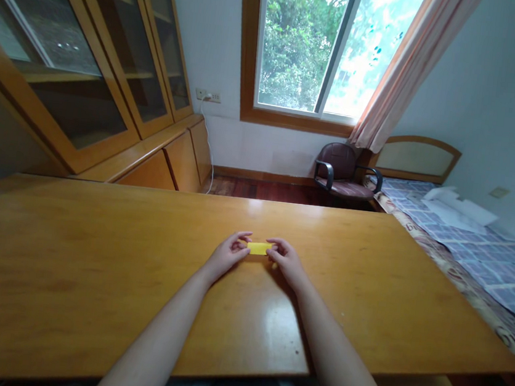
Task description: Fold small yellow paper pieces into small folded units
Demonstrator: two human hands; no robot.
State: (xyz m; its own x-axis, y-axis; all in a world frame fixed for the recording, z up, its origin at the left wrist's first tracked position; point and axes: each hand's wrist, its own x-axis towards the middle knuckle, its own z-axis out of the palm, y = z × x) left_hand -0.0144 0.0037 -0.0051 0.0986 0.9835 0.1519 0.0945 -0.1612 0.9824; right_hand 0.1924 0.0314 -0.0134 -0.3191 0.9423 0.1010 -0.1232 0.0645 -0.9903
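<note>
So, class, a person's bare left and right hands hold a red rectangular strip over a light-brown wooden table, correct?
Wrong colour: the head view shows the rectangular strip is yellow. The bare left hand and right hand do hold it over the light-brown wooden table.

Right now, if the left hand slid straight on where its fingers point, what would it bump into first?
Most likely the yellow strip, which the left hand touches at one end; at the other end is the right hand, though exact depth is unclear.
</note>
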